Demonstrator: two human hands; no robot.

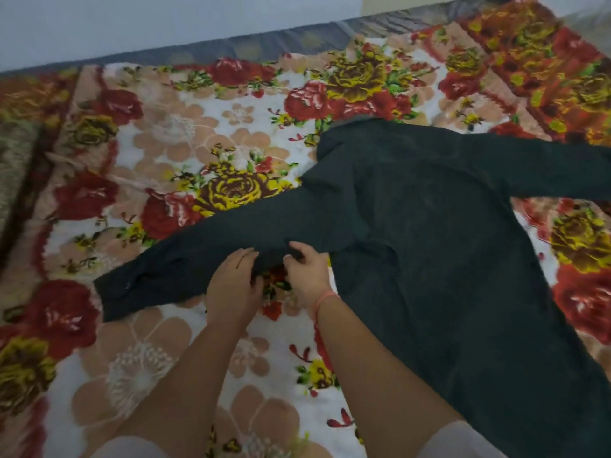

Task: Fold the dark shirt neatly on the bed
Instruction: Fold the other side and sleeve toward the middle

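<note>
The dark shirt (429, 246) lies spread on the bed, collar toward the far side and hem near the lower right. Its left sleeve (185, 256) stretches out to the lower left, and the other sleeve runs off the right edge. My left hand (233, 282) rests on the left sleeve's lower edge, its fingers curled around the fabric. Close beside it, my right hand (305, 272) pinches the same sleeve near the armpit. A pink thread band circles my right wrist.
A flowered blanket (172, 133) in red, yellow and peach covers the bed. The dark mattress edge (264, 41) meets a pale wall at the back. A brownish cloth or pillow (15, 166) lies at the far left.
</note>
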